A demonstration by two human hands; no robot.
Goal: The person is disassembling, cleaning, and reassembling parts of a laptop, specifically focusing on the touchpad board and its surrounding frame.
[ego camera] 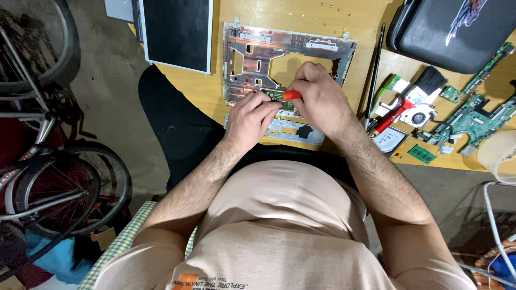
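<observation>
A stripped laptop chassis frame [252,53] lies on the wooden table [317,19], copper-toned inside with a silver rim. My right hand [317,96] is closed around an orange-handled screwdriver [292,95], its tip hidden at a small green circuit board [275,95] on the frame's near edge. My left hand [252,115] rests on the frame beside that board, fingertips pressing on it.
A detached dark laptop screen [177,32] lies at the back left. At the right sit a black case [451,32], a brush [427,83], a cooling fan [419,115], a green motherboard [473,118], a memory stick [422,153] and a tape roll [500,153]. Bicycle wheels [59,182] stand at the left.
</observation>
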